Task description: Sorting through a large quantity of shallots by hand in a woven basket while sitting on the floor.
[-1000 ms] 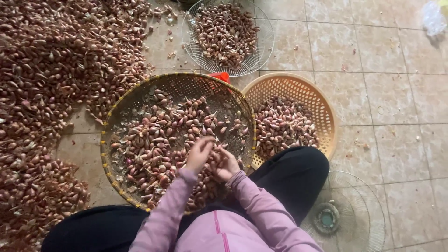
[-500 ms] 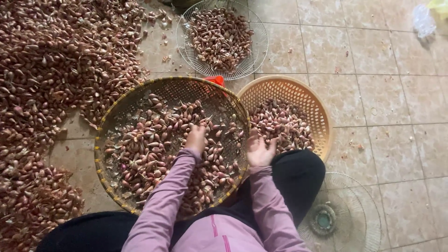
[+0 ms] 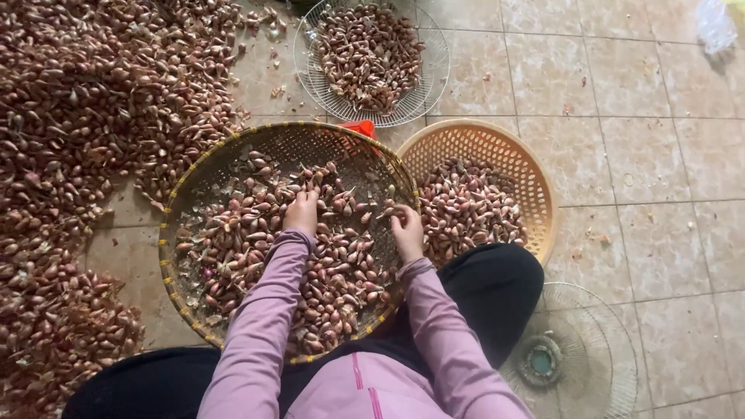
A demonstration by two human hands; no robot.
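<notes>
Seated on the tiled floor (image 3: pixel 660 233), sorting shallots (image 3: pixel 256 233) in a wide woven bamboo tray (image 3: pixel 233 151) resting across the lap. Left hand (image 3: pixel 301 213) laid flat among the bulbs near the tray's middle, fingers (image 3: pixel 309 194) spread loosely forward, touching bulbs but gripping none that shows. Right hand (image 3: pixel 407 230) at the tray's right rim, fingers curled inward; whether a bulb sits inside cannot be told. Just right of that hand, a smaller orange plastic basket (image 3: pixel 535 178) half filled with shallots; beyond both hands, a wire fan guard (image 3: pixel 434 54) holding more; far left of the left hand, a large loose heap of shallots (image 3: pixel 70 116) on the floor. Likely slip: bulbs rolling over the low rim between tray and basket, since the tray tilts on the knees.
</notes>
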